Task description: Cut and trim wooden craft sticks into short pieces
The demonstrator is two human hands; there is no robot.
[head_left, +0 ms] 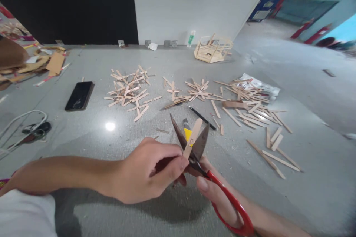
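My left hand (155, 166) is closed, pinching the lower end of a popsicle stick (195, 133) between thumb and fingers. Pen marks show near the middle of the stick, which is tilted upward. In my right hand (222, 196) is a pair of scissors (229, 202) with red handles and dark blades. The blades are spread apart, and the stick stands between them. Just behind the stick, a yellow and grey tool (187, 129), partly hidden, lies on the table. A black pen (202, 117) rests a little beyond the blades.
Piles of cut sticks (128, 89) and longer sticks (250, 107) spread over the grey table (91, 137). A stick-built frame (213, 52) and a small glue bottle (191, 39) stand at the back. A phone (80, 96), keys (39, 129) and a white cable (41, 113) lie left.
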